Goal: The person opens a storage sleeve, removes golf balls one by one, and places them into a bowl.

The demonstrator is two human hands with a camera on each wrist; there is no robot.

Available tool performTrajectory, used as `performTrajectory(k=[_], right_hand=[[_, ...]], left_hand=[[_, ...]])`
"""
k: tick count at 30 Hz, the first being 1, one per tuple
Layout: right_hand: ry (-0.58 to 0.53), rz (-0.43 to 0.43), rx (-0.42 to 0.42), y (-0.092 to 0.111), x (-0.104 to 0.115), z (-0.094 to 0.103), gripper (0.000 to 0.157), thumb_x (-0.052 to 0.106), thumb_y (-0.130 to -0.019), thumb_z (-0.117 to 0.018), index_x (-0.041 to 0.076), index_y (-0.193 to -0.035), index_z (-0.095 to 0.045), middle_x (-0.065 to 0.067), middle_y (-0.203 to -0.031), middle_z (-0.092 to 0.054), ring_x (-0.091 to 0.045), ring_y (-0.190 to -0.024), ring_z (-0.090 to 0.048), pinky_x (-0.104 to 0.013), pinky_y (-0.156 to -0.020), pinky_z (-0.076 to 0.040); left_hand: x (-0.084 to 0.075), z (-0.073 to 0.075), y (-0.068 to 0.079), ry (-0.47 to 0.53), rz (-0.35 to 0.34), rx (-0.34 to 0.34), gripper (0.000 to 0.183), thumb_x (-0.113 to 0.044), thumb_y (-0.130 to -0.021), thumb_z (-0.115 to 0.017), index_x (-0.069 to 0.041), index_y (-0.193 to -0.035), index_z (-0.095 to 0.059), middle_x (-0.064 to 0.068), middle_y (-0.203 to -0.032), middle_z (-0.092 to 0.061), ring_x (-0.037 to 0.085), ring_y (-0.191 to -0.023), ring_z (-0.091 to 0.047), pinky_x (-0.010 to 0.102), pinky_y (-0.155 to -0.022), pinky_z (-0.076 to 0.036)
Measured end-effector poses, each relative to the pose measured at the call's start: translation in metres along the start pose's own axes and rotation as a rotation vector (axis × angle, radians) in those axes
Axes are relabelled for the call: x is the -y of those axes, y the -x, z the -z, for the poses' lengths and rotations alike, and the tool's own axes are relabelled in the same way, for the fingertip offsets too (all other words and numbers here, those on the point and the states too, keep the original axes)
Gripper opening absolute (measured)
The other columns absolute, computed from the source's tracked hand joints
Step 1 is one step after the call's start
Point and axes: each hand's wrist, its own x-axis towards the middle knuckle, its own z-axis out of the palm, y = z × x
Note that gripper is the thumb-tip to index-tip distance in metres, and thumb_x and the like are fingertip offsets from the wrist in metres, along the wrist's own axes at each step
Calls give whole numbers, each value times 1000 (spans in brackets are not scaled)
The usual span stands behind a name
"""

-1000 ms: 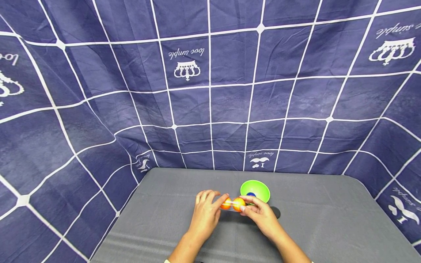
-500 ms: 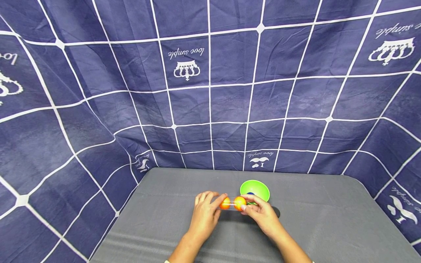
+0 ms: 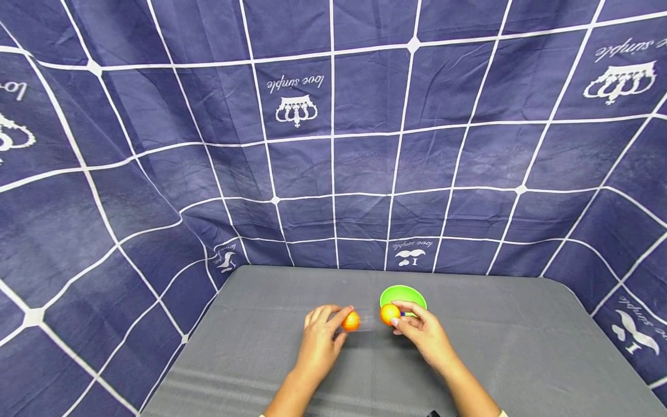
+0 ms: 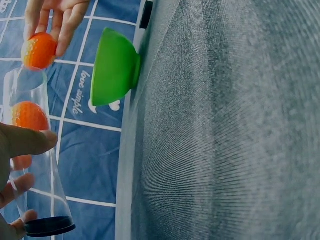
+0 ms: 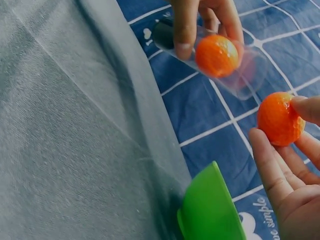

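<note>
My left hand (image 3: 319,341) grips a clear plastic tube (image 3: 367,323) lying nearly level above the table. Inside the tube, close to the fingers, shows an orange dimpled golf ball (image 3: 351,321); a black cap (image 4: 50,226) closes the end near the palm. Just beyond the tube's open end, my right hand (image 3: 428,341) pinches a second orange golf ball (image 5: 281,119) between thumb and fingers, apart from the tube. Behind this hand stands a green bowl (image 3: 402,293), partly covered by ball and fingers. A bit of something blue (image 3: 403,313) shows in the bowl.
A grey cloth-covered table (image 3: 250,324) spreads under both hands. Dark blue curtain (image 3: 365,168) with white lines hangs along its back and sides. A small black object (image 4: 146,15) lies on the table beyond the bowl in the left wrist view.
The right hand's golf ball has come away from the tube's end, moving right and slightly up toward the bowl. The left hand and tube have shifted slightly left.
</note>
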Motion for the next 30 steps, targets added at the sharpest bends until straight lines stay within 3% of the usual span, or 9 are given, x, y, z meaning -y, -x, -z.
performTrajectory(k=[6, 17, 24, 30], right_hand=[[61, -46, -80, -3, 1, 5, 41, 5, -91, -71, -5, -130, -60, -11, -113, -69, -5, -88, -70, -37, -74, -61], [190, -75, -149, -7, -7, 17, 40, 6, -88, -76, 1, -126, -65, -21, -121, -62, -2, -87, -67, -28, -67, -58], [358, -17, -162, -12, -12, 24, 38, 4, -84, -79, 2, -120, -69, -17, -113, -63, -3, -88, -68, -20, -64, -53], [541, 34, -136, -14, -17, 28, 38, 5, -81, -81, 7, -118, -71, -9, -106, -67, -14, -87, -72, -21, -66, -55]], left_hand=[[3, -1, 2, 22, 42, 1, 69, -9, -60, -94, -28, -123, -71, -3, -108, -68, 20, -107, -63, 45, -91, -49], [6, -1, 5, 69, 91, 4, 62, -15, -68, -92, -27, -125, -71, -4, -108, -69, 17, -105, -63, 41, -92, -49], [11, -3, 7, 85, 128, 9, 63, -15, -68, -92, -25, -126, -70, -4, -109, -69, 16, -105, -64, 40, -93, -50], [13, -5, 9, 90, 145, -22, 66, -15, -68, -93, -23, -128, -68, -1, -109, -69, 18, -102, -65, 37, -90, -53]])
